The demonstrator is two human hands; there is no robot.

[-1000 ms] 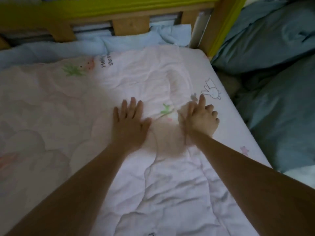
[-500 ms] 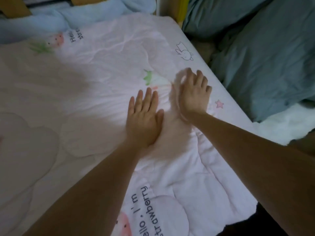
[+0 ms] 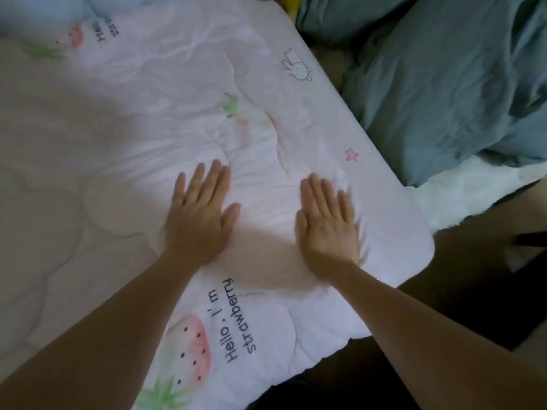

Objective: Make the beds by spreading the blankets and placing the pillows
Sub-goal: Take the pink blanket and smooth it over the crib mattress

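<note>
A pale pink quilted blanket [image 3: 165, 119] with strawberry prints and the words "Hello, I'm strawberry" lies spread over the bed. My left hand [image 3: 201, 214] presses flat on it near the middle, fingers straight. My right hand [image 3: 328, 220] lies flat on the blanket too, close to its right edge, fingers together. A ridge of wrinkled fabric runs between and beyond the two hands. No pillow on this bed can be made out.
A rumpled grey-blue duvet [image 3: 444, 84] covers a second bed to the right. A white fluffy cover [image 3: 461, 196] lies below it. Light blue bedding [image 3: 44, 10] shows at the top left. Dark floor space sits beyond the blanket's near right corner.
Both hands have slid toward me along the blanket and spread further apart. The view has tilted down, so the near strawberry print and the blanket's corner now show.
</note>
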